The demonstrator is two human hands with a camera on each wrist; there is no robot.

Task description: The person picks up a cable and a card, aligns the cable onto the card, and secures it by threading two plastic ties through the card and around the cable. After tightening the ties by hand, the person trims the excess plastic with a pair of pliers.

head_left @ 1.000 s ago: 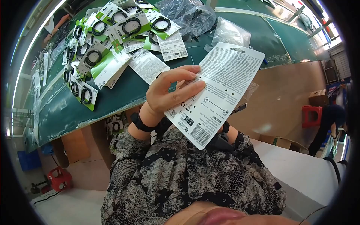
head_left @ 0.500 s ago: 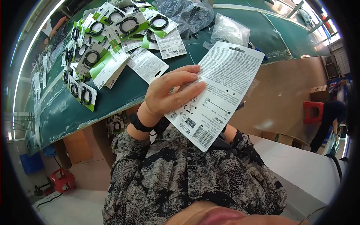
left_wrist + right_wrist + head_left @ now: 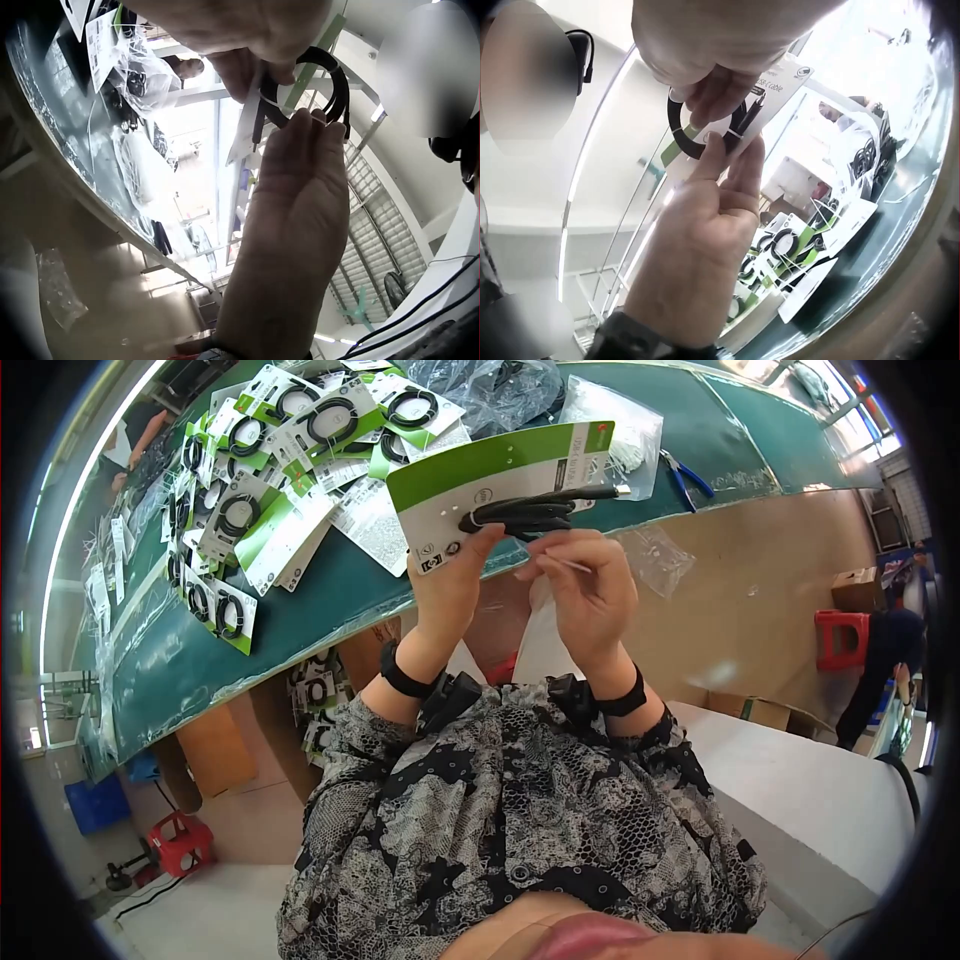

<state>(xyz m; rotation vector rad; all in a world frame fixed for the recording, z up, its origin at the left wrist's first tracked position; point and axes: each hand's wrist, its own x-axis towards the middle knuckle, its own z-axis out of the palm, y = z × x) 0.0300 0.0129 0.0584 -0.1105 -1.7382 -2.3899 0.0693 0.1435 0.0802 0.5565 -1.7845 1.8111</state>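
Note:
The left hand (image 3: 447, 588) grips the lower left part of a green-and-white packaging card (image 3: 540, 458), its thumb against a coiled black cable (image 3: 525, 512). The cable lies across the card's front, one plug end by the right edge. Just below the coil, the right hand (image 3: 597, 592) pinches a thin white tie (image 3: 572, 564) between thumb and fingertips. In the left wrist view the tie passes through the cable loop (image 3: 339, 79). From the right wrist the cable loop (image 3: 676, 124) sits between both hands, and the card's printed face shows behind it.
A pile of carded black cables (image 3: 240, 515) covers the left of the green table (image 3: 330, 610). Farther back are a clear plastic bag (image 3: 490, 395), a bag of white ties (image 3: 630, 435) and blue-handled pliers (image 3: 687, 480) near the edge. A red stool (image 3: 840, 650) stands at right.
The card has been turned from its printed back to its front, showing the cable. The right hand, earlier mostly hidden behind the card, is now in sight at the cable with the tie.

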